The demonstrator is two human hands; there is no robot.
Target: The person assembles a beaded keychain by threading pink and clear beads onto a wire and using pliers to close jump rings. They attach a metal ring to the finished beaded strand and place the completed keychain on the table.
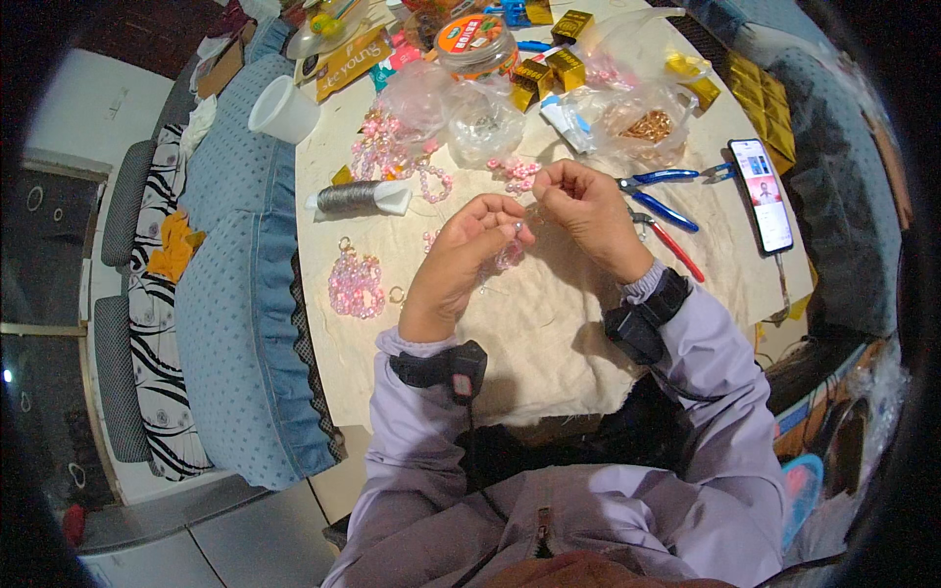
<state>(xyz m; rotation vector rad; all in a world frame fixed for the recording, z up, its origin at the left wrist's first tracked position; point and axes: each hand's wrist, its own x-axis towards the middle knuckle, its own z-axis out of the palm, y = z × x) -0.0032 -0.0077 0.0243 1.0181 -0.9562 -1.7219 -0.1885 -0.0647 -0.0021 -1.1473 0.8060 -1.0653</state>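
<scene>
My left hand [466, 257] is closed, its thumb and fingertips pinching a small shiny piece [518, 226] too tiny to name. Pink beads [508, 258] show beside and below its fingers; whether they hang from the hand or lie on the cloth, I cannot tell. Close by on the right, my right hand [593, 216] makes a pinch, and what it holds is too fine to make out. Past the fingertips sits a small pink bead cluster [514, 176]. A finished-looking loop bundle of pink beads [356, 284] with a gold clasp rests left of my left hand.
A spool of grey thread [358, 198] lies left. Blue-handled pliers [662, 211], red-handled pliers [676, 249] and a lit phone [760, 196] are on the right. Farther back are more pink bead strands [382, 147], plastic bags [485, 122], small gold boxes [549, 76] and a white tub [284, 110].
</scene>
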